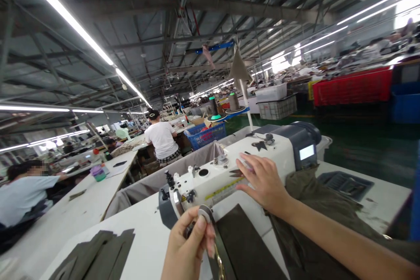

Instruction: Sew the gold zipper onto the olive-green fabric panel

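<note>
Seven o'clock from the sewing machine (280,151), a grey disc (205,213) is pinched by the left hand (187,240), best kept steady; the grip of the right hand (267,183) cannot be told.

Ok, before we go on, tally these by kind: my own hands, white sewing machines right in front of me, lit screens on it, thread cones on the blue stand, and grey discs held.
Own hands, left hand and right hand: 2
White sewing machine: 1
Lit screen: 1
Thread cones, dark cone and brown cone: 2
Grey disc: 1
Total: 7
</note>
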A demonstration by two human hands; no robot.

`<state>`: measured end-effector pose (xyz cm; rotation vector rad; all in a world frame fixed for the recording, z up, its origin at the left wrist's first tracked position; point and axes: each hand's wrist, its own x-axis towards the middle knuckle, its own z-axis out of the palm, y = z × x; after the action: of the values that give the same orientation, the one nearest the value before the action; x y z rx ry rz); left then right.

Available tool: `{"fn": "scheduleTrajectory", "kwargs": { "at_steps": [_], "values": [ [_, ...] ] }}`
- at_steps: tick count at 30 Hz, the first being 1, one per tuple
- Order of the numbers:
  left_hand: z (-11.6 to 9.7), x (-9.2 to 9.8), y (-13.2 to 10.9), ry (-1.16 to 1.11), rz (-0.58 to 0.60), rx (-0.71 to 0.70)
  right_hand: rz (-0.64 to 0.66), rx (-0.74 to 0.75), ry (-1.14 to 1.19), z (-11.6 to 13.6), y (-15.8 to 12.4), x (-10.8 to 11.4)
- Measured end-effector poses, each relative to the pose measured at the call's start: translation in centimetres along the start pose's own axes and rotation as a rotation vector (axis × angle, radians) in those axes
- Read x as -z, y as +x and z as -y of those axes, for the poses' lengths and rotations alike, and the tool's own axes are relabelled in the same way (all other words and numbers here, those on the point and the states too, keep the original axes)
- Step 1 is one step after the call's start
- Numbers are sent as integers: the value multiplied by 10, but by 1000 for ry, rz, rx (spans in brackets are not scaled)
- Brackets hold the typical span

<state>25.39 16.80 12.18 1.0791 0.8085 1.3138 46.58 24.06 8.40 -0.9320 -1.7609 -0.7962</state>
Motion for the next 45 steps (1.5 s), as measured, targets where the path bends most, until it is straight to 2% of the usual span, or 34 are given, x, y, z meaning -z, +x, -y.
{"fn": "scheduleTrajectory", "kwargs": {
  "at_steps": [2, 3, 5, 7, 10, 13, 19, 21, 23, 26, 29, 31, 33, 37, 41, 45],
  "values": [
    [7, 11, -7, -65, 90, 131, 67, -60, 298, 24, 7, 10],
    [11, 17, -9, -95, 152, 186, 149, -90, 521, 38, 12, 16],
    [18, 29, -14, -145, 289, 267, 405, -154, 1015, 63, 24, 26],
    [23, 40, -20, -174, 388, 323, 614, -203, 1393, 84, 33, 29],
    [29, 56, -32, -203, 436, 376, 710, -280, 1694, 103, 35, 22],
    [34, 70, -47, -193, 400, 380, 732, -372, 1849, 121, 26, 11],
    [41, 86, -72, -381, 371, 362, 713, -507, 1792, 164, 10, 2],
    [47, 91, -79, -421, 332, 361, 707, -627, 1792, 175, 8, 1],
    [55, 98, -88, -428, 247, 349, 656, -808, 1791, 182, 7, 3],
    [65, 111, -101, -409, 8, 317, 616, -1027, 1769, 186, 3, 12],
    [64, 122, -110, -383, -268, 219, 832, -1040, 1682, 196, -6, 19],
    [61, 123, -112, -342, -361, 151, 1004, -1004, 1623, 210, -14, 18],
    [59, 121, -112, -303, -384, 104, 1089, -1021, 1588, 228, -24, 11],
    [60, 115, -114, -296, -396, 39, 1022, -1145, 1549, 254, -41, -4],
    [63, 116, -117, -250, -411, -3, 929, -1204, 1621, 262, -47, -8],
    [62, 119, -119, -54, -418, -104, 948, -1190, 1569, 266, -45, -7]
  ]
}}
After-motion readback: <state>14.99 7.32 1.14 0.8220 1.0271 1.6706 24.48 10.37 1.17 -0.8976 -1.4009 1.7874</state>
